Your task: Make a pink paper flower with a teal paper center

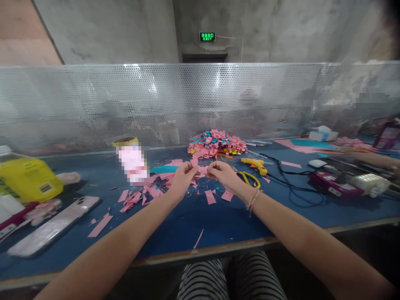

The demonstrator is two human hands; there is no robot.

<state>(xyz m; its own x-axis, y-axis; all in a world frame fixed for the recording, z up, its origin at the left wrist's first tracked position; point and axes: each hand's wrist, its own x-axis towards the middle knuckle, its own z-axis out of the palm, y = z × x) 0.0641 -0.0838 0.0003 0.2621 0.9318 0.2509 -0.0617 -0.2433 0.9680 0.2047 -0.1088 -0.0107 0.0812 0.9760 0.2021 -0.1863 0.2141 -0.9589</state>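
Note:
My left hand (183, 178) and my right hand (223, 174) meet over the middle of the table, fingers pinched on a pink fringed paper strip (202, 170). Part of the strip is hidden behind my fingers. Just beyond lies a heap of pink, blue and yellow paper flowers (217, 142). Beside my right wrist are yellow-handled scissors (252, 180), partly covered by that hand, and a yellow glue gun (254, 164). Pink paper scraps (146, 196) are scattered near my left hand, with a blue paper strip (165, 169) behind them.
A phone (56, 225) and a yellow bottle (28, 179) are at left. An upright object with a blurred front (133, 162) stands closer in. On the right are a purple device (337, 183), black cords, a tissue pack (323, 134) and another person's arm (368, 158). A perforated metal screen (175, 104) backs the table.

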